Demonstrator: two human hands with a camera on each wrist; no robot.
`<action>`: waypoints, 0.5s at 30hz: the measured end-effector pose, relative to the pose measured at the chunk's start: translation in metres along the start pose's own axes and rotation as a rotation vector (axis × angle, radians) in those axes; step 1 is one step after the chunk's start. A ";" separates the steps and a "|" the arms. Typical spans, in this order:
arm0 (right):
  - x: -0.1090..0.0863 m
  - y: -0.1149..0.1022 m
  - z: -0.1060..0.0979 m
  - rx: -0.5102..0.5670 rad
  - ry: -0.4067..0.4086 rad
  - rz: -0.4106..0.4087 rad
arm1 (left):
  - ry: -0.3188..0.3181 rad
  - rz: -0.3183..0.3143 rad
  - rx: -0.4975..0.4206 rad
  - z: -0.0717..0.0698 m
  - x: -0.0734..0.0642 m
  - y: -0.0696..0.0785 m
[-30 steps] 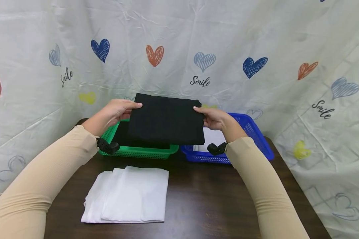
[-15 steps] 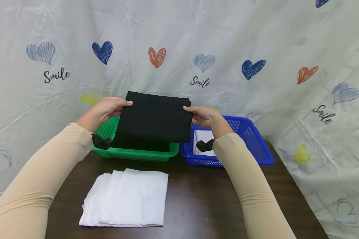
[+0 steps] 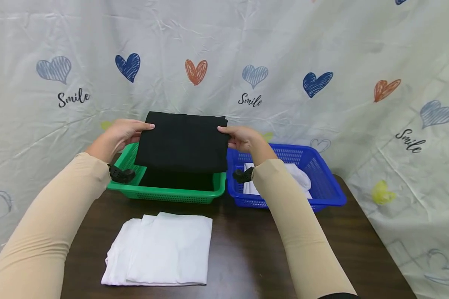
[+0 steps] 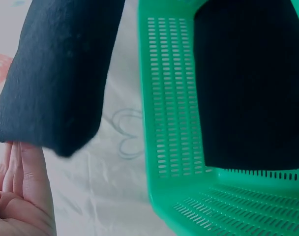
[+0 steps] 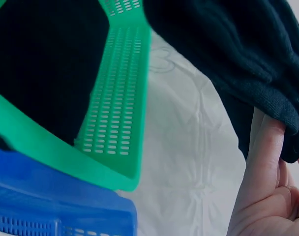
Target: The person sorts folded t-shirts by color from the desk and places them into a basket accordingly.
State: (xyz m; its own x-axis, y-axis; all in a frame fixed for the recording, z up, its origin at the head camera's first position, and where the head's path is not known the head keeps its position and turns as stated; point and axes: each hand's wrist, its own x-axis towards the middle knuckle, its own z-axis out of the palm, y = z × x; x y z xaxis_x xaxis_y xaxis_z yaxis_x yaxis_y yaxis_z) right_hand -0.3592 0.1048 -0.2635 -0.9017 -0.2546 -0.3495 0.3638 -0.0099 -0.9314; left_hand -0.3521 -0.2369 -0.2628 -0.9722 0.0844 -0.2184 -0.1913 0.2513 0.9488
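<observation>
Both hands hold up a folded black cloth (image 3: 183,143) by its two sides, above the green basket (image 3: 164,193). My left hand (image 3: 121,133) pinches its left edge, thumb on the near face and fingers behind. At the right edge my right hand (image 3: 243,139) pinches it the same way. Beneath, another black folded cloth (image 4: 248,88) lies inside the green basket, partly hidden in the head view by the held one. The right wrist view shows several fabric layers of the held cloth (image 5: 228,49) hanging over the fingers.
A blue basket (image 3: 325,178) with white cloth (image 3: 299,176) in it stands right beside the green one. Folded white cloths (image 3: 168,249) lie on the dark wooden table (image 3: 247,249) in front. Behind the baskets hangs a pale curtain (image 3: 217,41) printed with hearts.
Both hands have carried the black cloth leftward and slightly up, from between the two baskets to over the green one. More of the blue basket's white cloth now shows.
</observation>
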 end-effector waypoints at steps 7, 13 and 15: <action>0.018 0.007 0.001 0.015 -0.002 0.038 | 0.039 -0.022 -0.021 -0.001 0.005 -0.004; 0.024 0.009 0.000 0.005 0.001 0.064 | 0.045 -0.002 0.007 0.001 0.008 -0.009; 0.026 0.009 -0.001 -0.006 0.007 0.068 | 0.045 -0.002 -0.005 0.002 0.011 -0.011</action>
State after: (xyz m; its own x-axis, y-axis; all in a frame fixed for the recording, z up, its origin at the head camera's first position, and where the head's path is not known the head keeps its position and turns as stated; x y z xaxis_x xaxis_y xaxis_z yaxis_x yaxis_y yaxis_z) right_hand -0.3800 0.0991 -0.2813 -0.8766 -0.2473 -0.4128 0.4229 0.0133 -0.9061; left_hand -0.3598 -0.2368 -0.2764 -0.9768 0.0408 -0.2103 -0.1941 0.2467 0.9494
